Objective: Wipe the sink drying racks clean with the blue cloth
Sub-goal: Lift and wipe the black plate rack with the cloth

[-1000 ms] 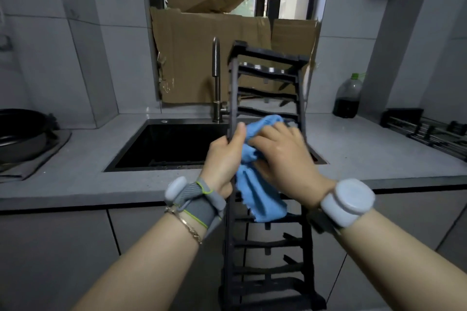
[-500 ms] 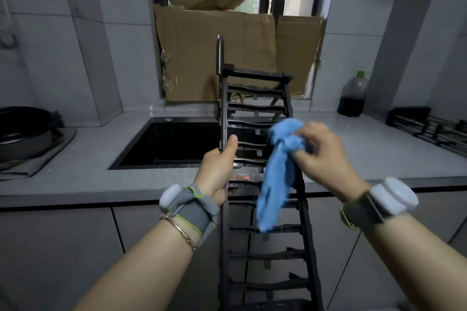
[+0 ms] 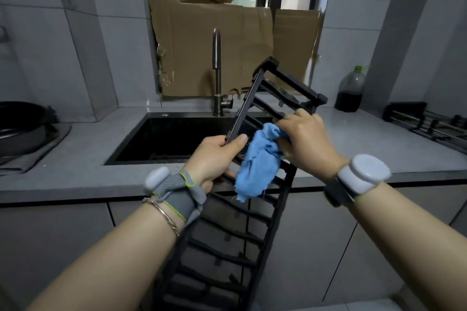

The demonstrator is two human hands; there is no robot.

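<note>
Left hand (image 3: 214, 156): thumb on top and fingers curled under, clamped round the left side rail of the rack (image 3: 227, 247), about halfway along it.
Right hand (image 3: 305, 141): fingers curled round a bunched blue cloth (image 3: 257, 169), knuckles against the rungs near the right rail; the fingertips are hidden behind the cloth and bars.
Cloth: wadded at the top in the right grip, its loose end hanging in front of the rungs, between the two hands and just beside the left thumb.
Rack, long axis: runs from low by the person's body up and away, top end leaning right, above the counter (image 3: 88, 159) edge and the sink (image 3: 151, 139).
Key relation: unwiped rungs lie both above and below the cloth along this axis; the right hand is the nearer to them, so the stroke likely follows the rail.
Second rack (image 3: 429, 124): lies flat on the counter far right, well apart from both hands.
Tap (image 3: 216, 70): upright behind the sink.
</note>
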